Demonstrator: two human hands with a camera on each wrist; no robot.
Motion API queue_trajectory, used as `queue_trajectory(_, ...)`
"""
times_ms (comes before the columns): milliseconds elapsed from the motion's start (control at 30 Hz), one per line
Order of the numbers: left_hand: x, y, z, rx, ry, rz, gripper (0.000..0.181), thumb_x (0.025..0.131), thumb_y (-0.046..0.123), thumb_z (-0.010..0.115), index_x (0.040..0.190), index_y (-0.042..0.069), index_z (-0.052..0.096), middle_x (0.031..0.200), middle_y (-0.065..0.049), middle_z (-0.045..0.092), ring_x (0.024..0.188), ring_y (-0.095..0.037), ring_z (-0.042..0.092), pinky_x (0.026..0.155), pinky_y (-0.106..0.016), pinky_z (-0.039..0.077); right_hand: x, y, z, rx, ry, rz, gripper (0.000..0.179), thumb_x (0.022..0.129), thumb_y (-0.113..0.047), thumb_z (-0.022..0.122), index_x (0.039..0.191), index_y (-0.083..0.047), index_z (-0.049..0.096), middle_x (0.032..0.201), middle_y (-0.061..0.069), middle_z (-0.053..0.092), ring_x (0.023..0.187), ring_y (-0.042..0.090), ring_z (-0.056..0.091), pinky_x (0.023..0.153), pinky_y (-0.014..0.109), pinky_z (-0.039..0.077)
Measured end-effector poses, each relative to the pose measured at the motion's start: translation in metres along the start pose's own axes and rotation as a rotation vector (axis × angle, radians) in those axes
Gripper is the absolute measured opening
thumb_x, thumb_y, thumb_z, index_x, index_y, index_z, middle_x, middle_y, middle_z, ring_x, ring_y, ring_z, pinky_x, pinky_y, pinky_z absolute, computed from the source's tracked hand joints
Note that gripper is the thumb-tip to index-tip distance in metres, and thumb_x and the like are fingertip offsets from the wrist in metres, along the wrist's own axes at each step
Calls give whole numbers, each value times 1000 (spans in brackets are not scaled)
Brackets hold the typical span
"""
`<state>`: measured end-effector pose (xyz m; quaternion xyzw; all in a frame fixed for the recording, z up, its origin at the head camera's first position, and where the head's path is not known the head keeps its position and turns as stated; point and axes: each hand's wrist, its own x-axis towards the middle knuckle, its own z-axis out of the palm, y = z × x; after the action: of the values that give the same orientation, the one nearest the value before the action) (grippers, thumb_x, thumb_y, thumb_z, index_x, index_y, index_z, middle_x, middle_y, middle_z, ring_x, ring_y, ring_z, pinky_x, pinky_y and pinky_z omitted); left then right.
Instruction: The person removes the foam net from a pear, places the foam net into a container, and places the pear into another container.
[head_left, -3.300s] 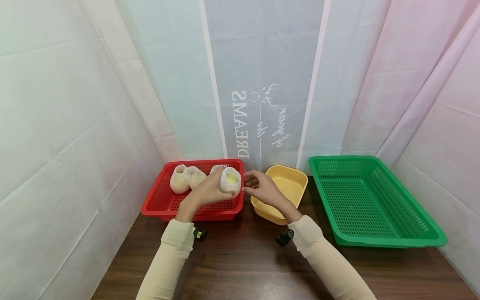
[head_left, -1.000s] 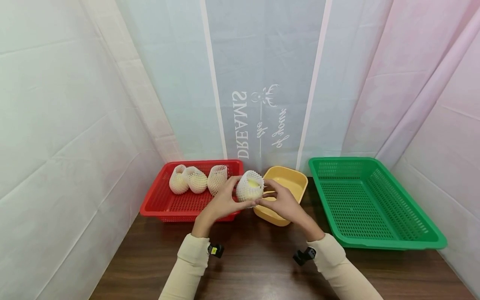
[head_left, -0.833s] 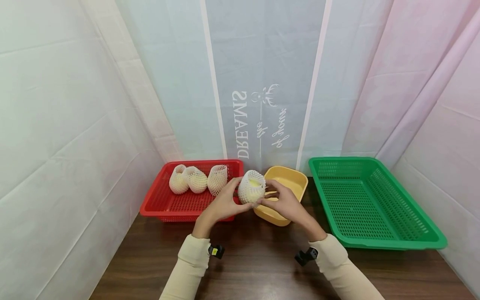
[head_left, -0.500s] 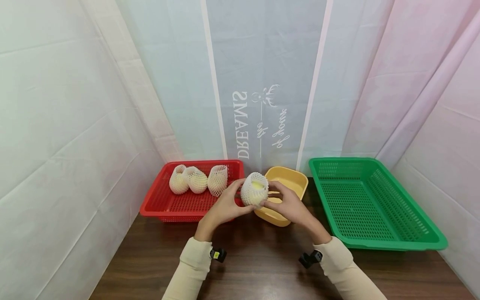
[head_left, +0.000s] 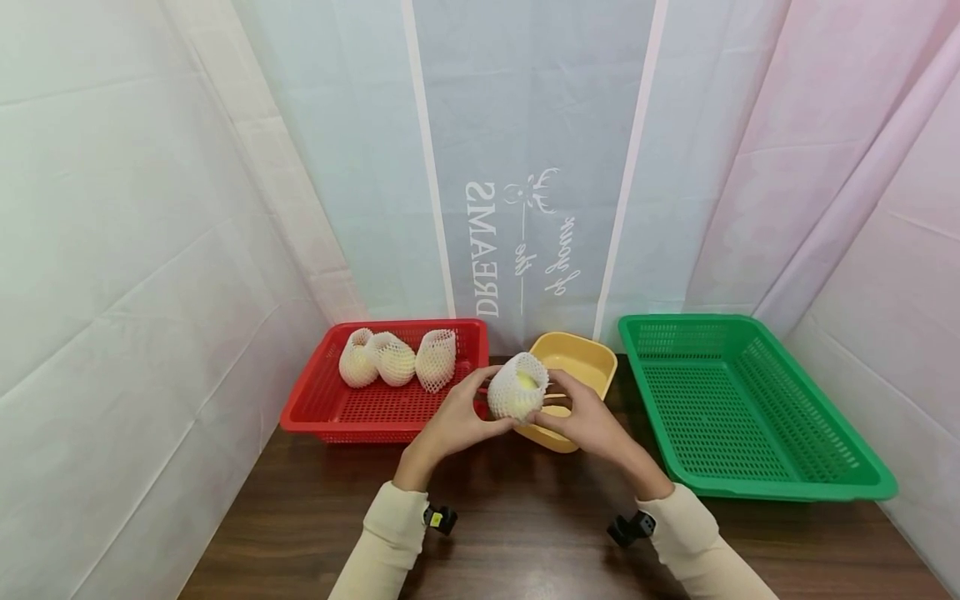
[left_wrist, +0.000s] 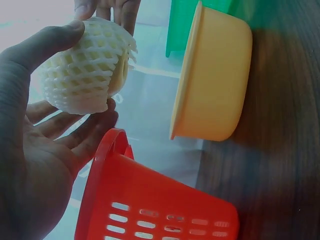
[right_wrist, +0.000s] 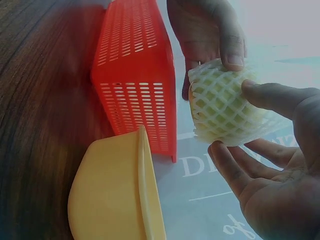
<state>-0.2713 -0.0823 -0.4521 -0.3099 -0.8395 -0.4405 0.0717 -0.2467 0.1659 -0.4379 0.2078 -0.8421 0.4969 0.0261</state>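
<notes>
A pale yellow fruit in a white foam net [head_left: 517, 390] is held up in the air between both hands, in front of the yellow basin [head_left: 607, 375]. My left hand [head_left: 459, 421] grips its left side, thumb near me and fingers behind. From the other side my right hand [head_left: 588, 417] holds it too, thumb and fingertips on the net. The right wrist view shows both thumbs pressing the foam net [right_wrist: 225, 105]. The net's open end faces up and to the right in the head view, with the yellow skin showing inside. Which kind of fruit it is, I cannot tell.
At the left, the red basket [head_left: 360, 427] holds three more netted fruits [head_left: 394, 360] along its back. A large green basket [head_left: 780, 483] stands at the right. All three containers sit on a dark wooden table [head_left: 510, 542], with hanging cloth [head_left: 525, 100] behind.
The left hand has carried the netted fruit rightward, away from the red basket's right end. The right hand, earlier apart from it, now holds it too. Lately the fruit came slightly nearer and tilted right.
</notes>
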Motion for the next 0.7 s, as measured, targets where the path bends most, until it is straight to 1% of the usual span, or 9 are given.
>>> queue_trajectory(233,-4,1,4,-3,-28,-20,80,82,33,93,150,16,54,143,-3,64,122,-18,65,103,-38,58,-8,4,0,-16,11,-15,65,90,-22,88,145,-8,57,137,13,66,124,35,66,104,53,57)
queue_trajectory(333,-6,0,6,-15,-39,-19,80,82,32,94,150,17,54,141,-2,64,123,-17,64,104,-36,58,-11,7,1,-18,9,-20,64,90,-21,87,144,-7,57,136,13,66,124,37,66,103,55,57)
queue_trajectory(433,-8,-1,10,-40,-51,-7,79,82,28,94,150,16,54,140,-2,63,126,-18,63,105,-36,57,-14,9,2,-20,9,-22,63,90,-21,88,144,-7,58,135,13,67,123,37,67,103,55,57)
queue_trajectory(600,-11,-1,14,-63,-57,23,76,82,24,94,146,13,56,138,-5,61,126,-20,63,106,-37,57,-20,10,3,-32,10,-32,63,89,-19,88,143,-6,58,132,13,68,121,34,69,100,49,59)
queue_trajectory(700,-13,0,15,-51,-53,34,74,82,23,94,145,12,57,137,-5,61,125,-20,63,106,-36,57,-23,10,4,-34,6,-34,63,89,-17,87,143,-5,57,131,13,68,121,34,69,100,48,59)
